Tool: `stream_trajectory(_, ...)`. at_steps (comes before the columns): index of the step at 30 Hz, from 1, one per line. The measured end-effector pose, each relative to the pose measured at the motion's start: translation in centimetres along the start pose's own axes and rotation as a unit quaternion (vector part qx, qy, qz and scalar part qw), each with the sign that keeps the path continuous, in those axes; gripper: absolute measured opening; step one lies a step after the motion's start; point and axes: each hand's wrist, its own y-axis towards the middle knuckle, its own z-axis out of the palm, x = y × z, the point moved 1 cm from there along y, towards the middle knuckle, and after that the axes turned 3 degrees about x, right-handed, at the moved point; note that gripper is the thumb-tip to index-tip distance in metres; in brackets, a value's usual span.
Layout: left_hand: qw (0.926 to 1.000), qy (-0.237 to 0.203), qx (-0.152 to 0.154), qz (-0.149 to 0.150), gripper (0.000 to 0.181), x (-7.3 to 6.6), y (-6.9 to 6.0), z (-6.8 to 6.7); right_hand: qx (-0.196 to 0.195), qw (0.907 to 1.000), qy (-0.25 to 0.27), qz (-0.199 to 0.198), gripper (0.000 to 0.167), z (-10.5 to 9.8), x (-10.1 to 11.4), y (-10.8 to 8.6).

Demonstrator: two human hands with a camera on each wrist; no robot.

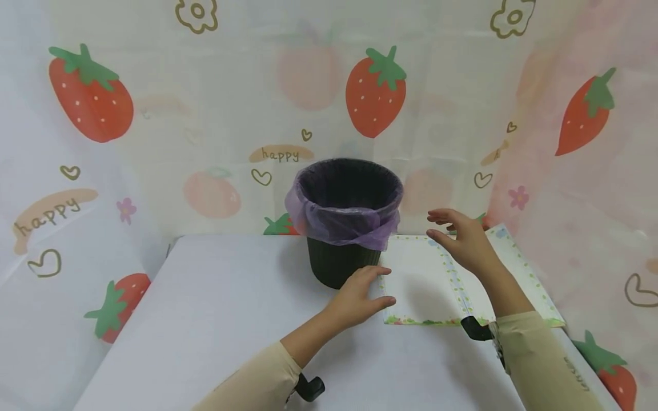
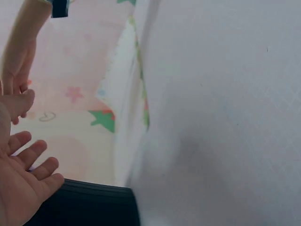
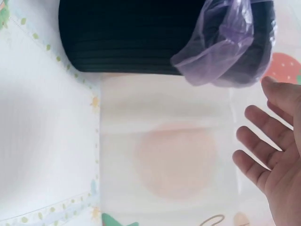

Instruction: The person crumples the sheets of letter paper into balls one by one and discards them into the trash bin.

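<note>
A: Start with the head view. Where's the bin (image 1: pixel 329 264)?
B: Upright on the white table (image 1: pixel 216 319), toward the back and about midway across, with a purple bag (image 1: pixel 341 225) lining it and folded down over the rim.
A: And the hands?
B: The left hand (image 1: pixel 357 298) is low in front of the bin, at its right side as we look at it. Its fingers are extended, the thumb well away from them, and it has hold of nothing. I can't tell whether it touches the bin.
A: The other?
B: The right hand (image 1: pixel 464 242) is up over the sheet (image 1: pixel 416 279) with the leafy border, apart from the bin. Fingers loosely bent, thumb separate, nothing gripped.
A: Behind all that?
B: A cloth (image 1: pixel 231 103) printed with strawberries. Both arms wear beige sleeves (image 1: pixel 257 377).
A: Now the left wrist view.
B: The left hand's fingers are spread, palm bare. The dark side of the bin shows at the bottom, and the right hand is at the upper left.
A: Last, the right wrist view?
B: The right hand's fingers are parted, again with nothing in them. Its thumb tip appears close to the bagged rim, and the sheet lies at the left.
</note>
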Motion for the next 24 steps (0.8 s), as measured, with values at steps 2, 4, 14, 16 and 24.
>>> stream_trajectory(2, 0.9994, 0.000, 0.027, -0.023, 0.064, 0.4, 0.5, 0.8, 0.003, 0.9999, 0.004, 0.011, 0.041, 0.1, -0.6, -0.5)
stream_trajectory(4, 0.9982, -0.005, 0.048, -0.036, 0.066, 0.9, 1.0, 1.6, 0.007, 0.9997, 0.007, 0.023, 0.042, 0.4, -1.4, -0.9)
stream_trajectory(14, 0.9941, -0.023, 0.067, -0.082, 0.070, 3.4, 3.0, 4.4, 0.028, 0.9982, 0.010, 0.053, 0.045, 1.1, -3.7, -2.7)
stream_trajectory(16, 0.9937, -0.020, 0.072, -0.083, 0.071, 3.8, 3.2, 4.9, 0.031, 0.9975, 0.010, 0.062, 0.044, 1.2, -4.0, -3.0)
stream_trajectory(24, 0.9940, 0.021, 0.072, -0.080, 0.071, 5.0, 4.0, 6.7, 0.050, 0.9951, 0.013, 0.084, 0.044, 1.8, -5.5, -3.8)
